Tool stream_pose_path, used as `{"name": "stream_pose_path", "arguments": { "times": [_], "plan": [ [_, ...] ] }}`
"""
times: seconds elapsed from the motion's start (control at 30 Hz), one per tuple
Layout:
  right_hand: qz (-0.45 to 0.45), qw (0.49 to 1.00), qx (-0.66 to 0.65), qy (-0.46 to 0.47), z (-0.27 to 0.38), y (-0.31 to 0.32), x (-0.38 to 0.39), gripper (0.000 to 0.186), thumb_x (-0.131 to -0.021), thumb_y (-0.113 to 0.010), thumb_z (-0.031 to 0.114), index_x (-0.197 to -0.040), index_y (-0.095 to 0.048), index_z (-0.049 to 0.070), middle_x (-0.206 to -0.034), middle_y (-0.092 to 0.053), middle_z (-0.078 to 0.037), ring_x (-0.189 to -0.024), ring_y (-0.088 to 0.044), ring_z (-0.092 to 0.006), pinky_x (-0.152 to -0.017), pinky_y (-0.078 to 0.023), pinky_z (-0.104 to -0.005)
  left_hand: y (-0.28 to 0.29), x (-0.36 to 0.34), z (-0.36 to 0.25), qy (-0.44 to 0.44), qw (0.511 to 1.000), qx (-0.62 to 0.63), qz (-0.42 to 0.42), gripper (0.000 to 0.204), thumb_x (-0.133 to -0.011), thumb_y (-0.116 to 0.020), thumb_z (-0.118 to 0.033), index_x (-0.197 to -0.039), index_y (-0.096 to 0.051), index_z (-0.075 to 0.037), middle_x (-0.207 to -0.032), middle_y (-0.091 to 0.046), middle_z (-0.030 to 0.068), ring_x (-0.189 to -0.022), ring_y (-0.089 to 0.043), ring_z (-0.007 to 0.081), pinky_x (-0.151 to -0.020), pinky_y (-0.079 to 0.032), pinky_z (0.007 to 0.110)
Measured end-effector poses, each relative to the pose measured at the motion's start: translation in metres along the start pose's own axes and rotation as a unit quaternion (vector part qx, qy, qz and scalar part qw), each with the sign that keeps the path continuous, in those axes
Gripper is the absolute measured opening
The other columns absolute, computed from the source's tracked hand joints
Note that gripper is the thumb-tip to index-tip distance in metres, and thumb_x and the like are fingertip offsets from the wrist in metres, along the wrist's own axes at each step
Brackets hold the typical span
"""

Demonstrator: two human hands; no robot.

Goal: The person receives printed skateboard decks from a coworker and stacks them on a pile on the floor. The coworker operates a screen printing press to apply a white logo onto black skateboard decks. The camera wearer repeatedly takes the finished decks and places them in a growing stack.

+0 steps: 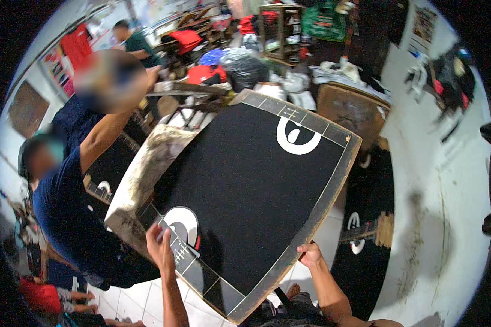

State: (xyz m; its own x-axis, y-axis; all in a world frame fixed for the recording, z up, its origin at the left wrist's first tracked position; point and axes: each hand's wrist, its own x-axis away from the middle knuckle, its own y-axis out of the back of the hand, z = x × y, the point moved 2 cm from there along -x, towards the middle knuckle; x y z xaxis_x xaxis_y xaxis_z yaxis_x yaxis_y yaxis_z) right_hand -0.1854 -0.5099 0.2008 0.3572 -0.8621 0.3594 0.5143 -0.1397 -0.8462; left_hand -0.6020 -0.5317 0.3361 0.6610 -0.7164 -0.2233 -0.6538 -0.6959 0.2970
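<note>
A large tilted board with worn brown edges lies across the middle, black cloth spread over its face. Near its far right corner is a white ring print with an oval inside; another white ring print, with a bit of red beside it, lies at the near left. My right hand grips the board's right edge, fingers partly hidden beneath. Over the near left edge, my left hand is raised beside the lower print, fingers apart and holding nothing; whether it touches the board is unclear.
A person in dark blue stands close on the left, arm raised. Another person in green is farther back. Black printed panels line the right side by a white wall. Bags and cloth are piled behind.
</note>
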Motion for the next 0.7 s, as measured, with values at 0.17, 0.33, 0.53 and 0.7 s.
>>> {"name": "stream_pose_path", "arguments": {
  "times": [0.17, 0.33, 0.53, 0.7],
  "plan": [
    [0.037, 0.997, -0.023, 0.068, 0.055, 0.047, 0.102, 0.042, -0.056, -0.067, -0.007, -0.095, -0.059, 0.002, -0.089, -0.061, -0.010, -0.086, -0.059, -0.0270, -0.080, -0.048, -0.0397, -0.150, -0.029, -0.105, -0.137, 0.979, -0.063, 0.134, 0.044, -0.075, -0.066, -0.018, -0.112, -0.053, 0.001, -0.111, -0.056, 0.0186, -0.105, -0.052, 0.0265, -0.090, -0.040, 0.035],
    [0.050, 0.988, -0.034, 0.139, 0.088, 0.071, 0.194, 0.046, -0.055, -0.069, -0.007, -0.099, -0.059, 0.003, -0.095, -0.061, -0.009, -0.090, -0.058, -0.0276, -0.082, -0.046, -0.0411, -0.247, -0.042, -0.217, -0.283, 0.937, -0.116, 0.168, 0.060, -0.072, -0.069, -0.031, -0.117, -0.049, 0.004, -0.116, -0.053, 0.0226, -0.110, -0.050, 0.0314, -0.095, -0.036, 0.037],
    [-0.010, 0.974, 0.013, 0.227, 0.088, 0.098, 0.267, 0.068, -0.053, -0.075, 0.000, -0.116, -0.049, 0.004, -0.105, -0.058, -0.007, -0.089, -0.058, -0.0239, -0.081, -0.046, -0.0381, -0.317, -0.039, -0.330, -0.217, 0.901, -0.142, 0.348, 0.052, -0.072, -0.066, -0.048, -0.082, -0.063, 0.003, -0.074, -0.059, 0.0071, -0.068, -0.054, 0.0158, -0.066, -0.041, 0.029],
    [-0.108, 0.967, 0.074, 0.219, -0.014, 0.143, 0.279, 0.062, -0.065, -0.073, 0.004, -0.121, -0.046, 0.010, -0.118, -0.052, -0.008, -0.109, -0.049, -0.0265, -0.089, -0.041, -0.0396, -0.303, -0.010, -0.338, -0.254, 0.892, -0.063, 0.369, 0.049, -0.071, -0.069, -0.047, -0.054, -0.050, -0.005, -0.055, -0.041, -0.0015, -0.053, -0.037, 0.0095, -0.050, -0.029, 0.030]
  ]
}}
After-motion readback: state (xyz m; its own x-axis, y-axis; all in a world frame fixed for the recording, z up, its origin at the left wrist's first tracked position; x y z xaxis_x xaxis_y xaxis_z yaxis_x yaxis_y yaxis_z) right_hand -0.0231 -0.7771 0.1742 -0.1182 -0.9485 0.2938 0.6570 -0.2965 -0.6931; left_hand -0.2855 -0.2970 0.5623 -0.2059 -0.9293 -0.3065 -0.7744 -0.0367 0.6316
